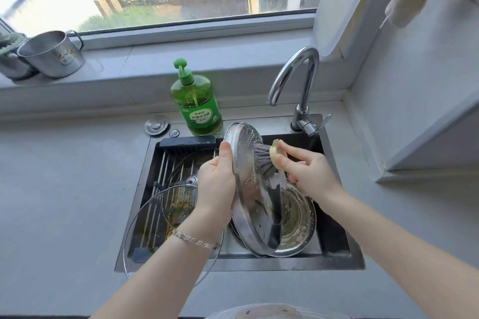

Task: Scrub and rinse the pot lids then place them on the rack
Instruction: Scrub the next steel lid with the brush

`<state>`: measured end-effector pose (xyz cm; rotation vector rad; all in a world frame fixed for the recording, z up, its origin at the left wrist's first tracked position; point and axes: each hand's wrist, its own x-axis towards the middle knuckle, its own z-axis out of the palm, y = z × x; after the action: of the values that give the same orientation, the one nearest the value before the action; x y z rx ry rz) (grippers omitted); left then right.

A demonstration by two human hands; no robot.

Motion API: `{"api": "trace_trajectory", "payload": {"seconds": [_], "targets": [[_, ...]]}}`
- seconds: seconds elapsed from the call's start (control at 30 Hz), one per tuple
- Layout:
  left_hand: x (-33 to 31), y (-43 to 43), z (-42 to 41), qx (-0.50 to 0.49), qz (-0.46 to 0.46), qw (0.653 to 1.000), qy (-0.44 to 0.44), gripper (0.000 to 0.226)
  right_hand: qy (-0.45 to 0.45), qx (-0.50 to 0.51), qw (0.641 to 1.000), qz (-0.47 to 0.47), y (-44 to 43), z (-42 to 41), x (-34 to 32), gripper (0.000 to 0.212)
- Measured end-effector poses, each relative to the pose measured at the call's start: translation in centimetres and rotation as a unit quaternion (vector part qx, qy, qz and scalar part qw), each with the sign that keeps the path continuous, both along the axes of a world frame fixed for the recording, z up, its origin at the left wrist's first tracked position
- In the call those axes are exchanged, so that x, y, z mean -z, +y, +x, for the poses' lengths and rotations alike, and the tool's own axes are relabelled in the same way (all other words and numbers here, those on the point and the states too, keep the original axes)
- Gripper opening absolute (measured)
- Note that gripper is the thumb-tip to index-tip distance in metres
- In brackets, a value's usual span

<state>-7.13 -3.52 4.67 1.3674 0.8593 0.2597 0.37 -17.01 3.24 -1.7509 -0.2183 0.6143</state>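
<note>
My left hand [216, 184] grips a soapy steel pot lid [248, 184] by its rim, holding it on edge over the sink [334, 248]. My right hand [305, 171] holds a scrubbing brush [264, 160] with dark bristles pressed against the lid's inner face. Two glass lids lie on the roll-up rack [166, 163] over the sink's left half: a large one [145, 228] in front and a smaller one [178, 189] behind it, both with brownish stains. A steel bowl [298, 217] with suds sits in the sink under the steel lid.
A green dish-soap bottle [195, 101] stands behind the sink. The faucet [298, 85] arches over the back right, with no water running. A sink plug [156, 125] lies beside the bottle. Steel cups [51, 53] sit on the window sill at left. Grey counter surrounds the sink.
</note>
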Motion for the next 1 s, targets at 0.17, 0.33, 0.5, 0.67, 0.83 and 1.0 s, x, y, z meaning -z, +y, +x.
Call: {"api": "trace_trajectory", "payload": {"seconds": [0.17,0.33,0.5,0.67,0.83,1.0], "targets": [[0.0,0.8,0.3,-0.066,-0.079,0.995,0.013,0.05,-0.062,-0.147,0.985,0.061,-0.2,-4.6,-1.2,0.038],[-0.2,-0.6,0.5,-0.057,-0.178,0.982,0.004,0.044,-0.125,-0.11,0.986,-0.032,1.4,-0.8,-1.7,0.036],[-0.2,0.5,0.2,-0.08,-0.214,0.974,0.008,0.043,-0.209,-0.221,0.946,-0.108,-0.1,-3.6,-1.4,0.035],[-0.1,0.2,0.1,-0.103,-0.2,0.974,0.022,0.05,-0.196,-0.184,0.958,-0.098,0.7,-2.8,-1.1,0.036],[-0.3,1.8,-0.1,-0.151,-0.187,0.971,-0.007,0.043,-0.2,-0.206,0.954,-0.089,0.6,-4.4,-1.3,0.039],[-0.5,1.3,-0.6,-0.156,-0.167,0.972,-0.045,0.033,-0.079,-0.137,0.987,-0.035,1.0,-2.3,0.8,0.039]]}}
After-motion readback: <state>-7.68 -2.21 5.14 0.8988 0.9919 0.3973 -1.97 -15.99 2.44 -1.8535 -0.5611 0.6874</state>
